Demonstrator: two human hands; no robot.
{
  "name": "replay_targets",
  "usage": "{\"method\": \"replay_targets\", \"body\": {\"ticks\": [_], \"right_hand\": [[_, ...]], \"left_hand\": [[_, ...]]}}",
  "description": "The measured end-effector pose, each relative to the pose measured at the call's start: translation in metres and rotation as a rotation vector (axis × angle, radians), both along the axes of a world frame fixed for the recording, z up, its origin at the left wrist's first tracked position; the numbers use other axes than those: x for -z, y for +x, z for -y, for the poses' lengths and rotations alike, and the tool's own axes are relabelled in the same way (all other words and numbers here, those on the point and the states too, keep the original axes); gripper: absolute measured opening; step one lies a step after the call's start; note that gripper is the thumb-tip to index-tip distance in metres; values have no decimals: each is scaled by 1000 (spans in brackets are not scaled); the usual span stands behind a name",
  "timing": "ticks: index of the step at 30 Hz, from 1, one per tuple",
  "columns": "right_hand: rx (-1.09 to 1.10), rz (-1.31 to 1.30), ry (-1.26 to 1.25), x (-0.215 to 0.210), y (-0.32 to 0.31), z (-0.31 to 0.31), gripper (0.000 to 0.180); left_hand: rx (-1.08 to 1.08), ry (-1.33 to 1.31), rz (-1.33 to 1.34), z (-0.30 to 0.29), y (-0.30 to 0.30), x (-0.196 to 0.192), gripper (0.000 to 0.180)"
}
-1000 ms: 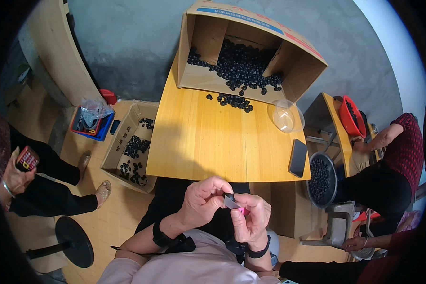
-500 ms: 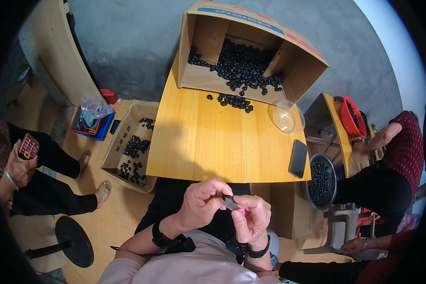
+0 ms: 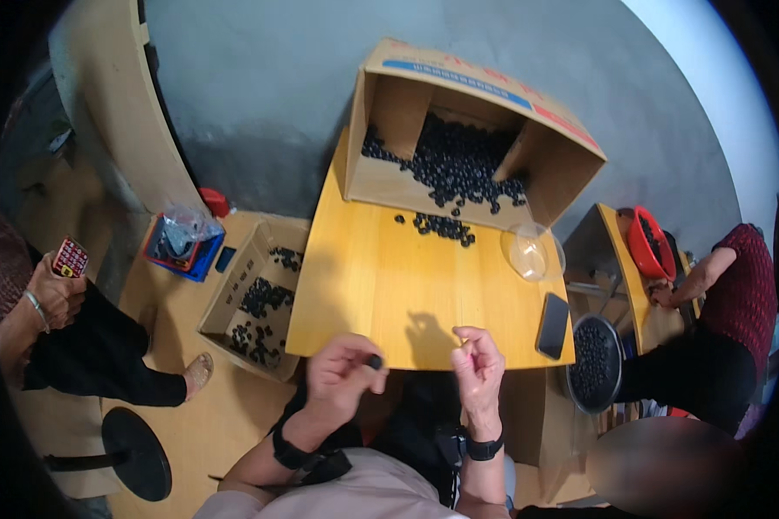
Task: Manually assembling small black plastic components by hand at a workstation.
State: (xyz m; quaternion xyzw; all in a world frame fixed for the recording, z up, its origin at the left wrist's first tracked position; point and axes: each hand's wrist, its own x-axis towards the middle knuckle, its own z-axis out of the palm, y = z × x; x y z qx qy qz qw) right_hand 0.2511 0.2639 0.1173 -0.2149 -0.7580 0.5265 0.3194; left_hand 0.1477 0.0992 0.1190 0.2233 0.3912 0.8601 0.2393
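Observation:
My left hand (image 3: 342, 374), at the near edge of the table, pinches a small round black part (image 3: 374, 362) between thumb and fingers. Opposite it, my right hand (image 3: 479, 372) is raised with thumb and forefinger closed on a small pink-handled blade (image 3: 461, 349), of which only a trace shows. The hands are apart, above my lap and the table's front edge. Farther back, a loose cluster of the same black parts (image 3: 441, 228) lies on the table, in front of a cardboard box (image 3: 571, 177) tipped on its side with many more inside.
The yellow table (image 3: 372, 285) bears a clear plastic bowl (image 3: 528, 253) and a phone (image 3: 552, 325) at its right. An open carton (image 3: 219, 318) of black parts stands on the left. A dark basin (image 3: 616, 363) and red basin (image 3: 645, 251) are right. People are on both sides.
My hands have parted: the left moved left with the black part, the right rose and moved right. The blade has left the part. The whole view has shifted slightly.

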Motion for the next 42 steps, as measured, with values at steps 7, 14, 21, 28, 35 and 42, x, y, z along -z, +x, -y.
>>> {"method": "replay_targets", "body": {"ticks": [7, 14, 21, 28, 35, 42], "right_hand": [[-86, 582, 580, 0, -102, -40, 21], [-78, 470, 838, 46, -210, -79, 23], [-54, 617, 886, 64, -219, -93, 21], [-100, 614, 591, 38, -169, -82, 19], [-253, 407, 727, 26, -204, -61, 27], [-304, 519, 740, 58, -227, -55, 17]], "left_hand": [[-413, -487, 141, 94, -154, 106, 25], [-452, -674, 88, 85, -148, 105, 66], [-301, -296, 59, 53, -99, 55, 25], [-141, -284, -2, 24, -80, 47, 31], [-358, -774, -515, -11, -155, 55, 48], [-10, -417, -25, -9, -145, 38, 37]]}}
